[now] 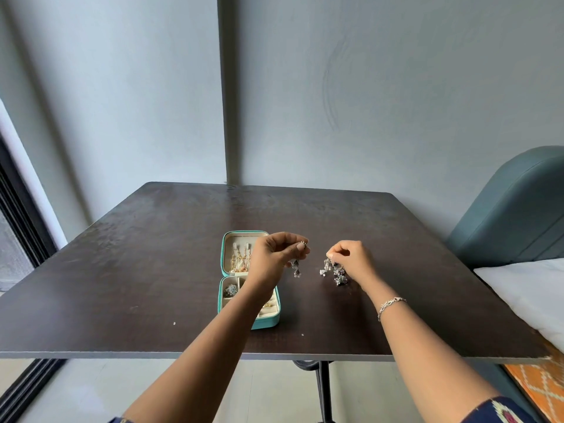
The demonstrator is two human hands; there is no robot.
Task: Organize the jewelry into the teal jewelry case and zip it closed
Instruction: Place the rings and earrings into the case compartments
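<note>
The teal jewelry case [225, 254] lies open on the dark table [152, 254], its lid flat at the far side with gold chains in it. Small pieces sit in the cream compartments of its near half. My left hand [274, 254] hovers over the case's right edge and pinches a dark silver drop earring [296, 268] that dangles from my fingertips. To the right, my right hand [351, 259] pinches the top of a small heap of silver jewelry [335, 271] resting on the table. My left forearm hides part of the case's near half.
A teal padded headboard [512, 209] and a white mattress [534, 288] stand close to the table's right edge. The grey wall runs right behind the table. A dark window frame [18, 209] is at the left. A silver bracelet [390, 303] is on my right wrist.
</note>
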